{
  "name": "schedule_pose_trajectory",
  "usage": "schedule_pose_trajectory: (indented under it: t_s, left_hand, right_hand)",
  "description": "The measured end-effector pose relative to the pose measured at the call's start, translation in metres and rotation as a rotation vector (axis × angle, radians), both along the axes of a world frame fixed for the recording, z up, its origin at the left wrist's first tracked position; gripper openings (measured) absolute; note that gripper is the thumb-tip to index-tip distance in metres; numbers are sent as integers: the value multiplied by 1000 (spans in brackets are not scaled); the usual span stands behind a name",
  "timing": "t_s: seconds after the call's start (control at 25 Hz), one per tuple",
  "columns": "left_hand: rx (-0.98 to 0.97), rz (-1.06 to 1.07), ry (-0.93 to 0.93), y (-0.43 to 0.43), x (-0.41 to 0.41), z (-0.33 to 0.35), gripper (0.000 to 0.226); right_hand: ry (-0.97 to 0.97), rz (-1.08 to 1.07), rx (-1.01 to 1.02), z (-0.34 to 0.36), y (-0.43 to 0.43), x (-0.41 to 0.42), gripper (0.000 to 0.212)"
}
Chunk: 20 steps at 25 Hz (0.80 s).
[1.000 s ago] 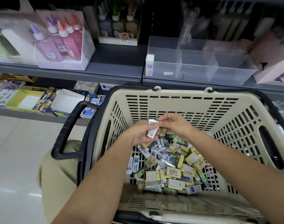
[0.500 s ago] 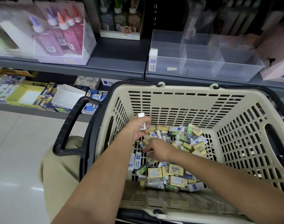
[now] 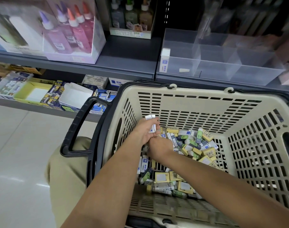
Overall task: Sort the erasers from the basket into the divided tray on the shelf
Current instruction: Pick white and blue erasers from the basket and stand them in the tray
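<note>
I see the beige slotted plastic basket (image 3: 198, 102) filling the lower right of the frame. Its floor is heaped with small rectangular erasers (image 3: 204, 149) in yellow, white-and-blue and green sleeves. At upper right the clear divided tray (image 3: 222, 68) sits on the grey shelf (image 3: 127, 61). Its leftmost compartment holds one white boxed eraser (image 3: 164, 62) standing upright against the left wall and a small flat pale piece (image 3: 184, 69) on its floor. At centre frame, inside the basket, my left hand (image 3: 143, 134) curls round white erasers (image 3: 151, 124), one poking up above the fingers. My right hand (image 3: 158, 149) lies just below it over the heap, knuckles toward me. Its fingers are hidden, so I cannot tell their grip.
</note>
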<state>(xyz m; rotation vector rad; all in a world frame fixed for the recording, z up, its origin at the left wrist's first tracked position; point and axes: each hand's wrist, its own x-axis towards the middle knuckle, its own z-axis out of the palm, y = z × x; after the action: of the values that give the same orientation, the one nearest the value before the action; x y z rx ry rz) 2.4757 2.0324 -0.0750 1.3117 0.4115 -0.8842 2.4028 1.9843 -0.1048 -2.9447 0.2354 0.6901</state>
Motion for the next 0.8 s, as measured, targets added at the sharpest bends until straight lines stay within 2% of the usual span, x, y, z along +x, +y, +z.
schedule_pose_trajectory:
  t_s: [0.04,0.16,0.24,0.32,0.48,0.6,0.72,0.8]
  left_hand:
    - [12,8,-1,0,1,0,14]
    - [33,4,-7,1,1,-3,12]
    - [48,-1,-14,2,1,-4,14]
    - [41,11,-22,2,2,-4,15]
    - [31,-17,-33,-2,4,-4,11]
    - [8,-207,20,-4,-1,-3,12]
    - [-76,-450,120,-3,-9,2,29]
    - [-106,-440,125,-4,-10,4,35]
  right_hand:
    - [10,-4,-10,1,1,0,18]
    - [31,115,-60,-1,6,-9,25]
    - [35,142,-11,1,2,-14,26]
    - [12,16,162,10,-17,-15,21]
    - [-90,-373,563,32,-76,-24,17]
    - [-169,-647,853,39,-97,-33,20]
    - [-246,-730,986,38,-94,-31,10]
    - [-274,-709,1054,38,-90,-26,4]
